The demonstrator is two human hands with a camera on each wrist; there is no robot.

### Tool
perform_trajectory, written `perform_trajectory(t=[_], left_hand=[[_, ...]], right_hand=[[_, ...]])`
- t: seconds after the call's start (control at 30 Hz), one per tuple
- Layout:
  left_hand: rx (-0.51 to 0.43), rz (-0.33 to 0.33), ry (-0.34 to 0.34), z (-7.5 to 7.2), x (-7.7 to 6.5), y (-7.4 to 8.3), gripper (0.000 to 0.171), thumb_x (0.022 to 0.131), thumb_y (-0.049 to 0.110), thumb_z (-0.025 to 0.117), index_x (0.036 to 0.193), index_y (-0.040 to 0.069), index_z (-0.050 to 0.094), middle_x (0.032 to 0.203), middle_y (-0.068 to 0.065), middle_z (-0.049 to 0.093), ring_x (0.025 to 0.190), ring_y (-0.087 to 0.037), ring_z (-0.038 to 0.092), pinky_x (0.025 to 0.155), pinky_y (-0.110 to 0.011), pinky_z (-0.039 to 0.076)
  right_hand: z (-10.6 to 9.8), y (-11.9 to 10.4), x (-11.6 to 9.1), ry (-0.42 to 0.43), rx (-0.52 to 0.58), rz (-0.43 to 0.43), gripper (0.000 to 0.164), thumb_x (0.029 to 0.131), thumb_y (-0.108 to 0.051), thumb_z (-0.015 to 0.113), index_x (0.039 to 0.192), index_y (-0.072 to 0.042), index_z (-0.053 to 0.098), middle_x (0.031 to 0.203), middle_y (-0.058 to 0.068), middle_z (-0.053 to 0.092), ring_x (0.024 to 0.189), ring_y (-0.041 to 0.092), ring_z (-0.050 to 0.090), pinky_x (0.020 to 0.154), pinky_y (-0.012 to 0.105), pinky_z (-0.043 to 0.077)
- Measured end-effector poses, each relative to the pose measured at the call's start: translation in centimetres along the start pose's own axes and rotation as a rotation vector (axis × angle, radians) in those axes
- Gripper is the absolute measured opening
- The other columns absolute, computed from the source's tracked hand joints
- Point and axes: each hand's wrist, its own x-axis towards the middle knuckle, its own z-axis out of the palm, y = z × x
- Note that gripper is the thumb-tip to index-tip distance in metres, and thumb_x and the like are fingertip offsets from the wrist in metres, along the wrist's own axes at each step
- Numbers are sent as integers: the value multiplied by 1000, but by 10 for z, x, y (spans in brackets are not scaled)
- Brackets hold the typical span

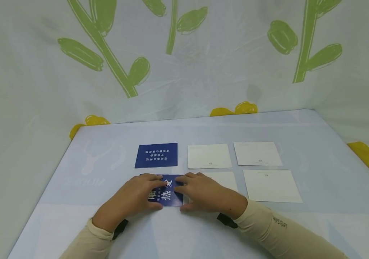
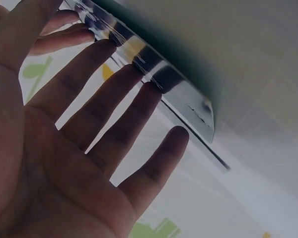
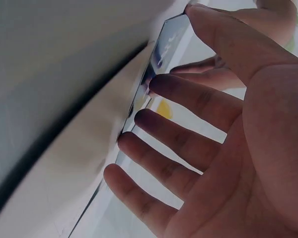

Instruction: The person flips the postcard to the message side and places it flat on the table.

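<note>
Two cream sleeves, the right sleeve (image 1: 287,230) and the left sleeve (image 1: 88,241), lie nearest the head camera. Past their cuffs, the left hand (image 1: 130,196) and right hand (image 1: 205,194) face each other, fingers spread and fairly straight, curled round nothing. Their fingertips rest at a glossy dark blue card (image 1: 173,199), which lies flat between them. Just beyond the left hand's fingertips is a second blue card (image 1: 156,155); beyond the right hand's is an upper white card (image 1: 209,156), with a far white card (image 1: 257,154) to its right. A lower white card (image 1: 226,178) runs partly under the right hand, and a near white card (image 1: 272,186) lies beyond it, to the right.

Uneven pressure from the two hands could twist the blue card, and a push forward might run it into the second one. If the right hand sweeps sideways, it may drag the partly covered white card.

Between the hands, large sideways characters seem to read 唯 and 热爱. The second card's upside-down lines look like 你的春日好运, 正在派件, 请保持心情舒畅. The white cards' print is too small to read; the right sleeve's word seems to begin "Les".
</note>
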Motion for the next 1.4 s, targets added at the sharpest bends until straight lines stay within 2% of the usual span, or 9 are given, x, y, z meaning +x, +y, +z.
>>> perform_trajectory(t=[0.6,0.9,1.4], left_hand=[[46,15,17,1,0,-1,64,72,44,87,128,19,69,135,-8,65,125,-30,62,100,-56,50],[-27,-9,-10,-1,0,-1,60,75,40,87,128,17,69,138,-9,63,128,-32,59,103,-53,49],[-37,-6,-16,-1,-1,-3,54,79,39,84,127,18,70,138,-7,63,129,-30,58,105,-51,49]], right_hand=[[6,-3,2,20,-78,-14,57,88,-56,69,136,-25,62,147,4,55,134,23,53,106,42,49],[5,-3,4,10,-90,-9,55,89,-53,70,136,-26,62,146,2,56,133,23,54,106,41,49],[7,-2,3,32,-105,-23,53,90,-54,68,134,-25,63,144,2,57,132,22,55,105,40,50]])
